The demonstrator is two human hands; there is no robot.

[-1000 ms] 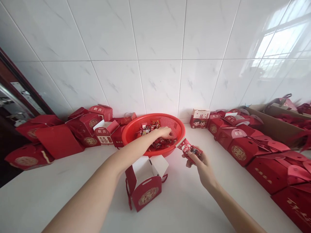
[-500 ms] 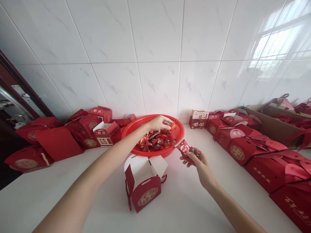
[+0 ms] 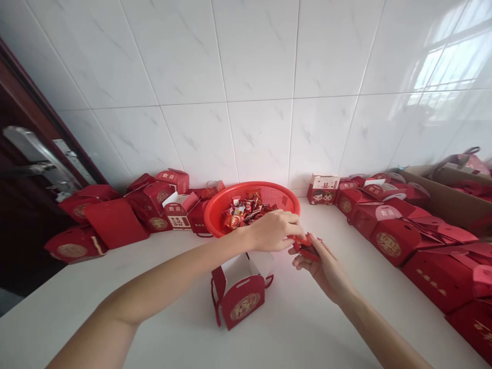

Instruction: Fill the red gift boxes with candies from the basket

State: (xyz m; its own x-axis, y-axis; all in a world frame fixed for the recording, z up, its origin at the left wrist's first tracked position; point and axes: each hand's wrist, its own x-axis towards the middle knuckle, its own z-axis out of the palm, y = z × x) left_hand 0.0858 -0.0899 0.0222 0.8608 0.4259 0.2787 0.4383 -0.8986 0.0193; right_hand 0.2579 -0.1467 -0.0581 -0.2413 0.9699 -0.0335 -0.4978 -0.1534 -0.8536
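Note:
My right hand (image 3: pixel 325 269) is wrapped round several red wrapped candies (image 3: pixel 308 250) to the right of the basket. Fingers pinched, my left hand (image 3: pixel 272 230) meets it and presses a red candy in among those; its own fingers partly cover that candy. Behind both hands is a red plastic basket (image 3: pixel 212 218) with many small wrapped candies (image 3: pixel 246 210) in it. In front of the basket stands a red gift box (image 3: pixel 246 310), its top open and its white inside showing; my left forearm passes over its back edge.
Red gift boxes stand in a group (image 3: pixel 154 202) at the left and in a row (image 3: pixel 392 248) at the right. A small box with two cartoon faces (image 3: pixel 323 189) is by the tiled wall. A cardboard carton (image 3: pixel 442 197) sits far right, a door handle (image 3: pixel 34 148) far left.
My left hand has moved out of the basket, right and toward me, bringing a candy to my right hand. My right hand stays round its candies. The view has shifted slightly left.

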